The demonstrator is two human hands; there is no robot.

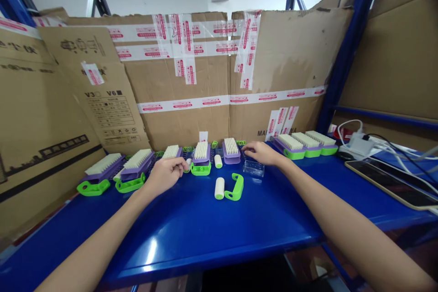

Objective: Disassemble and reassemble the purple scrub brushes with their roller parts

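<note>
My left hand point(167, 174) is closed, its fingers curled beside a small whitish cylinder point(188, 164); whether it grips this piece I cannot tell. A brush block with cream bristles on a purple base point(171, 151) stands just behind that hand. My right hand point(262, 153) reaches to the back, fingers bent together at a small dark piece too tiny to make out. To its left is another purple brush block point(232, 150), and below it lies a clear plastic box point(253, 168). Between the hands are a purple brush block point(201, 153) with a green handle point(200, 169) and a cream roller point(218, 161).
Nearer the front lie a cream roller point(219, 188) and a loose green handle point(235, 187). Two brush blocks point(138, 159) with green handles stand left; three finished-looking ones point(308, 143) line up right. A phone point(393, 185) and cables point(393, 146) occupy the right end. Cardboard point(185, 123) walls the back.
</note>
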